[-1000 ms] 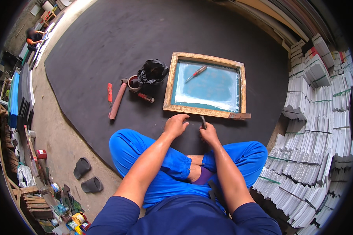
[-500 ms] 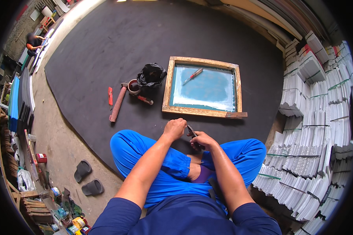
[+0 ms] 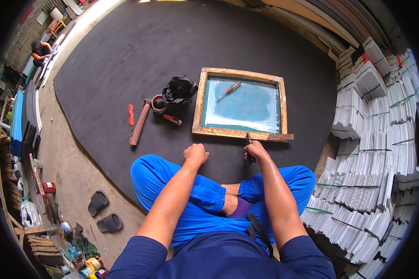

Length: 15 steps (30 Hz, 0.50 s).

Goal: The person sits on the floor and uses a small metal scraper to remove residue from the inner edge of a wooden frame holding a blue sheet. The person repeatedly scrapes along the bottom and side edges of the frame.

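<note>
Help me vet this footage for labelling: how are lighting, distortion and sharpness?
Head view: bright light pales the upper-left concrete floor; head view: fisheye distortion bows the edges of the black mat; head view: the dark tool in the right hand shows little detail.

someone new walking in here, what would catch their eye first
Probably the wooden frame with its teal-and-white panel, lying on the dark mat just above and right of the picture's centre. Next, the bundled white stacks along the right side. Then perhaps the right grip, holding a dark tool by the frame's near edge.
</note>
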### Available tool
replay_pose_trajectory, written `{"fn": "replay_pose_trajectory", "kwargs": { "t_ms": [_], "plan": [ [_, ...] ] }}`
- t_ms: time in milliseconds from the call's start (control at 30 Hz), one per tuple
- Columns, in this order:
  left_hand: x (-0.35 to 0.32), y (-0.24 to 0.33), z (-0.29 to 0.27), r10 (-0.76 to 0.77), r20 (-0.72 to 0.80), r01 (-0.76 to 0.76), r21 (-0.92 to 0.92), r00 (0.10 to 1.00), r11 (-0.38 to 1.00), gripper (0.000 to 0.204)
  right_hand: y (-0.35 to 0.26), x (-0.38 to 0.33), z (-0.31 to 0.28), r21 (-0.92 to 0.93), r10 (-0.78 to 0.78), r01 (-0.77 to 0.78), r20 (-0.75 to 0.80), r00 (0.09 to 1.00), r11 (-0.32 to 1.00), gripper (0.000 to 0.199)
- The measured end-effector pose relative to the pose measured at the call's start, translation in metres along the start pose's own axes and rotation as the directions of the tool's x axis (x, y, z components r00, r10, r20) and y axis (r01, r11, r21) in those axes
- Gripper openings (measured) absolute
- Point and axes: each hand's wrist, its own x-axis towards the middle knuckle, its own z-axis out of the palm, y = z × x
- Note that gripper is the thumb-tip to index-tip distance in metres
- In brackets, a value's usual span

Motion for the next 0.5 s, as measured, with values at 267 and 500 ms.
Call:
{"fn": "replay_pose_trajectory", "kwargs": {
  "t_ms": [267,500],
  "plan": [
    [-0.001,0.009,-0.004,0.046,0.035,-0.045,-0.02,0.998,0.999,0.044,-0.021,0.002,-0.005,-0.171,0.068,-0.069,-0.01,0.998,0.983,0.019],
    [0.006,0.017,0.004,0.127,0.004,-0.126,-0.061,0.992,0.99,0.045,-0.026,0.016,-0.012,-0.471,0.038,-0.029,0.01,0.999,0.882,0.027]
  ]
}}
